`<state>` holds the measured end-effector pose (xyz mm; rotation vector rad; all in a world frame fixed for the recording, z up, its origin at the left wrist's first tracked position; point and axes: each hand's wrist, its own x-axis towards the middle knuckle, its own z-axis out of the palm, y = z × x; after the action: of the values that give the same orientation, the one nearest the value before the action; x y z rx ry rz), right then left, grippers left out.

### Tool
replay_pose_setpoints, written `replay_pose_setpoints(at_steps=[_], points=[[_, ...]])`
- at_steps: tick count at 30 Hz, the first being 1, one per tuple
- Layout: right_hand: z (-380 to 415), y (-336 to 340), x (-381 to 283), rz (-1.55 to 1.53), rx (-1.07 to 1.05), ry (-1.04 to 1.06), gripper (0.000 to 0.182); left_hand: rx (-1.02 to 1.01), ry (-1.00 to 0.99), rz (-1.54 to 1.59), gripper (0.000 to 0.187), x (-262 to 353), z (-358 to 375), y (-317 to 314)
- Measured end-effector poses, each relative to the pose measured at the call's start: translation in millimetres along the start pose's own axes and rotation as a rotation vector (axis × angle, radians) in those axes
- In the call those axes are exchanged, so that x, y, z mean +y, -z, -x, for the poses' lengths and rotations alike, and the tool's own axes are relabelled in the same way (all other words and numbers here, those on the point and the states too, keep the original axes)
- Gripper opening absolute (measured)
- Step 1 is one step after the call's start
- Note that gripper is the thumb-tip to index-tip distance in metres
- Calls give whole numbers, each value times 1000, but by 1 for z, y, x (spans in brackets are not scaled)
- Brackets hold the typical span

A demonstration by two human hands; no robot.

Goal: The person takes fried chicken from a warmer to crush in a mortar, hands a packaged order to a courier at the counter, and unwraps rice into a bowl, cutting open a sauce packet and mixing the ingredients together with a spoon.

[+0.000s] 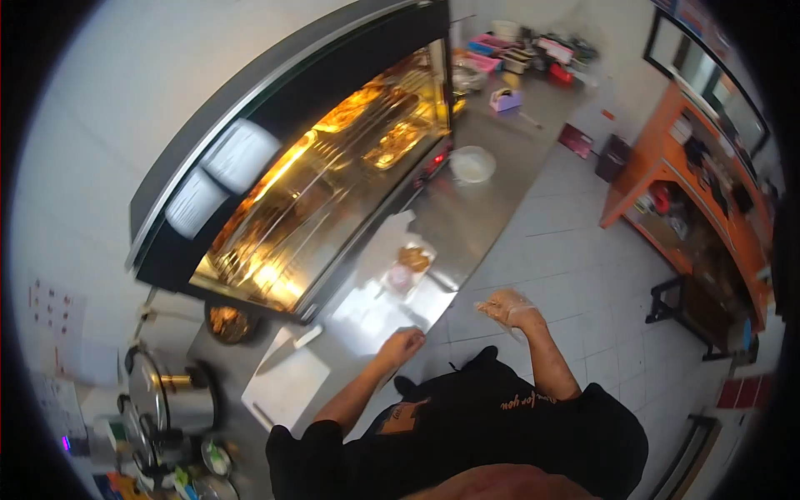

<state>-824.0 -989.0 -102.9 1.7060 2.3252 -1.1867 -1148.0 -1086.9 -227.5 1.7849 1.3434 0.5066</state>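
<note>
My left hand [402, 345] is at the front edge of the steel counter, fingers curled together and nothing visible in them. My right hand [506, 309] wears a clear plastic glove. It hangs over the floor to the right of the counter, fingers partly spread and holding nothing I can see. On the counter beyond my left hand lies a white food tray [429, 250] with brown food [412, 259] and a pale pinkish bundle [401, 278], both blurred. A knife with a white handle [308, 336] rests on a white cutting board [286, 385] to the left.
A lit glass food warmer [317, 200] stands along the counter's back. A white bowl [472, 165] and a purple holder [505, 101] sit further along. A large steel pot [185, 402] is at lower left, a pan of food [227, 323] beside the warmer. An orange cabinet [637, 171] stands right.
</note>
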Motion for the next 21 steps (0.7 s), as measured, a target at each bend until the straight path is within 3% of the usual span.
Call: replay_pose_setpoints(at_steps=[2, 3, 6, 9, 11, 13, 16, 21], points=[[16, 24, 38, 0, 33, -71, 46, 13, -103, -10, 21, -9, -62, -8], [24, 33, 59, 3, 40, -101, 41, -23, 10, 47, 21, 8, -91, -10], [37, 57, 123, 1, 23, -144, 43, 111, 26, 62, 23, 52, -171, -35], [46, 78, 172, -87, 64, -150, 42, 184, -37, 279, 24, 91, -225, -85], [39, 103, 199, -145, 75, -125, 43, 121, -47, 158, 24, 105, -249, -107], [20, 133, 222, -201, 85, -103, 43, 111, -107, 49, 23, 108, -277, -120], [-26, 201, 246, -249, 94, -104, 42, 145, 16, 190, 24, 103, -331, -113], [-112, 316, 283, -315, 64, -164, 40, 405, 128, 202, 19, 111, -469, -81]])
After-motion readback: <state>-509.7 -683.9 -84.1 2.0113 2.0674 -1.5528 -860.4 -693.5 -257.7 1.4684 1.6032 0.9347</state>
